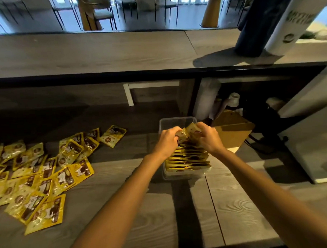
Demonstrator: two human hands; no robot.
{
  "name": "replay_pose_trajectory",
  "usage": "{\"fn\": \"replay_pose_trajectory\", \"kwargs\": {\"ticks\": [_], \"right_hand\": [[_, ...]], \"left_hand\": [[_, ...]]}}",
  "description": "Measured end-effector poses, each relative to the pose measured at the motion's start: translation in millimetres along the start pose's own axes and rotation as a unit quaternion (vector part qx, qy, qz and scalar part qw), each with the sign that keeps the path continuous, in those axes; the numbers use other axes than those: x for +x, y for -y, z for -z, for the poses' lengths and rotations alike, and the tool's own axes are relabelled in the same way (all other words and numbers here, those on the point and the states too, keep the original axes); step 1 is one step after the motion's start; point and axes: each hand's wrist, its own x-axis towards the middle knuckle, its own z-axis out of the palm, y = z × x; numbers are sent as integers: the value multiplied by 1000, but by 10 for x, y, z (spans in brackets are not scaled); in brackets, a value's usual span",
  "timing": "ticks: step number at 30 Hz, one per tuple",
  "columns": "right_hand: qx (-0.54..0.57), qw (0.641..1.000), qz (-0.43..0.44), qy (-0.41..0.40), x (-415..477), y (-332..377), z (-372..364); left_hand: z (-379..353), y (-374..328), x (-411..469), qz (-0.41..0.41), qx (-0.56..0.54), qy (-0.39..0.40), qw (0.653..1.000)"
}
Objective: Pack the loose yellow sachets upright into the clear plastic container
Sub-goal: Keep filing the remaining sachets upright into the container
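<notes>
Fingers: both hands, left hand (168,140) and right hand (208,139), pinching yellow foil sachets (187,133).
Risk: packed upright row (187,159) toppling in clear plastic container (177,120) if pressed unevenly.

I stand behind a café service counter: a raised wooden bar top (101,51) faces a dining room of metal-legged chairs (103,12). Below it, sleeves of stacked paper cups (206,98) fill a cubby, and branded yellow drink sachets (40,176) litter my lower worktop (162,207).
</notes>
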Motion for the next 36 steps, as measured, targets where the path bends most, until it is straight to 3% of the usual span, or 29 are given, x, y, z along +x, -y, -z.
{"fn": "replay_pose_trajectory", "kwargs": {"ticks": [7,13,24,36], "right_hand": [[-85,992,52,80,67,-106,-87],[-117,977,66,168,79,-113,-109],[-94,978,22,184,6,-117,-131],[-83,983,25,163,-36,-44,-88]], "left_hand": [[-62,168,102,60,98,144,983],[-6,169,137,64,134,192,970],[-19,273,50,70,157,190,967],[28,114,-55,72,100,94,988]]}}
